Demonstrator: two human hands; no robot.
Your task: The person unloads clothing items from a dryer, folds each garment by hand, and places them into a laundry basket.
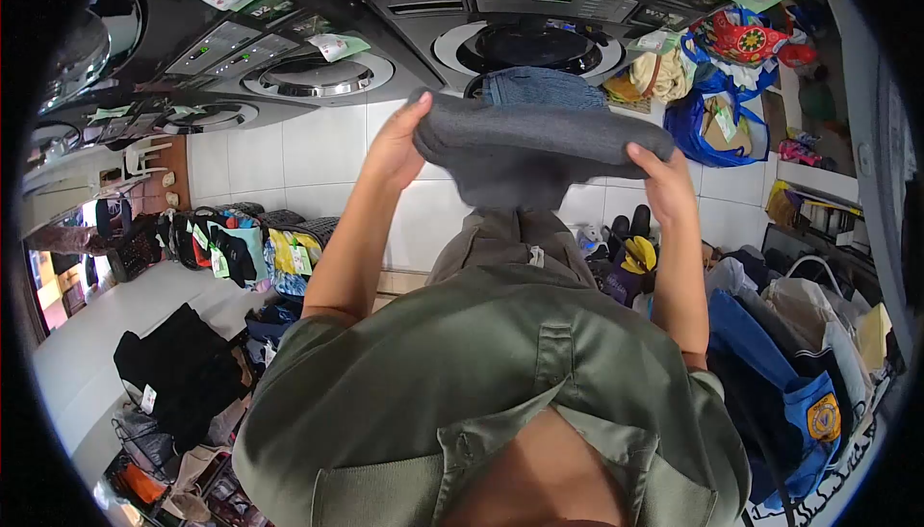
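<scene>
A dark grey folded cloth (544, 137) is stretched between my two hands, in front of my body, with a loose part hanging down at its middle. My left hand (397, 147) grips its left end, thumb on top. At the right end, my right hand (666, 180) holds the cloth with the thumb over its edge. Just beyond the cloth lies blue denim-like fabric (544, 87), below the round door (527, 46) of a machine.
More machines (318, 70) line the far left. Piled clothes (241, 248) and a black garment (183, 373) lie at left. Blue bags (717, 128) sit at the far right, and bags of laundry (799, 334) stand at near right. White tiles (318, 147) cover the floor.
</scene>
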